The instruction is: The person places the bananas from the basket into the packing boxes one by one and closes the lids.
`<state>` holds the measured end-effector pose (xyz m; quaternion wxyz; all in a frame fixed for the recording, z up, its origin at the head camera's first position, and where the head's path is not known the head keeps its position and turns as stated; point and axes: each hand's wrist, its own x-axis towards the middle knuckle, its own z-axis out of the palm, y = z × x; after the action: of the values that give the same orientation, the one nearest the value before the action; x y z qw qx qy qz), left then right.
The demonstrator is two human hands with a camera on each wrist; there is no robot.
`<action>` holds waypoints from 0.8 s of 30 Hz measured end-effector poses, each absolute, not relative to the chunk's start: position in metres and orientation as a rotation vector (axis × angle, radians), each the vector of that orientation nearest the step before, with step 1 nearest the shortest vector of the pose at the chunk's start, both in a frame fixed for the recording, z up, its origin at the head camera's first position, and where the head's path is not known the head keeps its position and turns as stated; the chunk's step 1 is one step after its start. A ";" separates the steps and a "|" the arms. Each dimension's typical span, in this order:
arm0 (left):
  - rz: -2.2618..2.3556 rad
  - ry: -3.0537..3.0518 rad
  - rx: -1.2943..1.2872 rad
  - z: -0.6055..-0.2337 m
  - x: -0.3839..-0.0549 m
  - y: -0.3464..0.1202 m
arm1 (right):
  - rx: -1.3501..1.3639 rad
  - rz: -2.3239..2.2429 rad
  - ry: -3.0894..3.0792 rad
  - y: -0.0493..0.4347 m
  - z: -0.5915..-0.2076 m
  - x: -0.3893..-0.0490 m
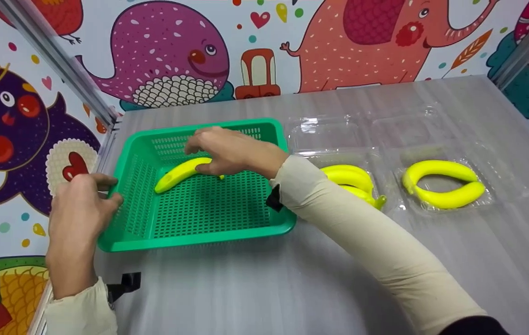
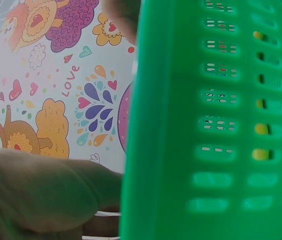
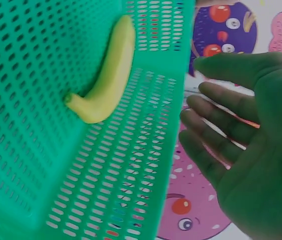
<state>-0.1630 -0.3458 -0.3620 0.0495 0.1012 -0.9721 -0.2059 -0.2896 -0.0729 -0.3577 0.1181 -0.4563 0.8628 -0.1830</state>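
A yellow banana point(image 1: 183, 174) lies inside a green plastic basket point(image 1: 199, 237) with slotted walls. Above the banana hovers my right hand point(image 1: 227, 151); the right wrist view shows its fingers point(image 3: 221, 117) spread and apart from the banana point(image 3: 108, 80), with nothing in the palm. My left hand point(image 1: 80, 204) holds the basket's left rim, its fingers and thumb hooked over the edge. In the left wrist view the rim of the basket point(image 2: 151, 125) hides the fingertips, and bits of yellow show through the slots.
Right of the basket, a clear plastic clamshell box point(image 1: 325, 135) has its lid open with bananas point(image 1: 348, 177) in it, partly behind my right sleeve. Farther right, another open clear box point(image 1: 492, 186) holds bananas point(image 1: 455, 195). Cartoon-printed walls point(image 1: 264, 28) border the grey table point(image 1: 227, 288).
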 end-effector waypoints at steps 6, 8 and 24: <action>-0.643 -2.956 0.304 -0.362 -0.162 -0.344 | -1.280 -0.552 2.533 -0.080 -0.376 -0.295; -0.645 -2.956 0.304 -0.362 -0.162 -0.344 | -1.249 -0.532 2.549 -0.081 -0.380 -0.296; -0.610 -2.943 0.297 -0.364 -0.163 -0.344 | -1.078 -0.325 2.573 -0.092 -0.395 -0.304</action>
<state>-0.1634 -0.3436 -0.3638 0.0606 0.0983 -0.9726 -0.2018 -0.3038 -0.0922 -0.3948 0.1655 -0.3786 0.9034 -0.1142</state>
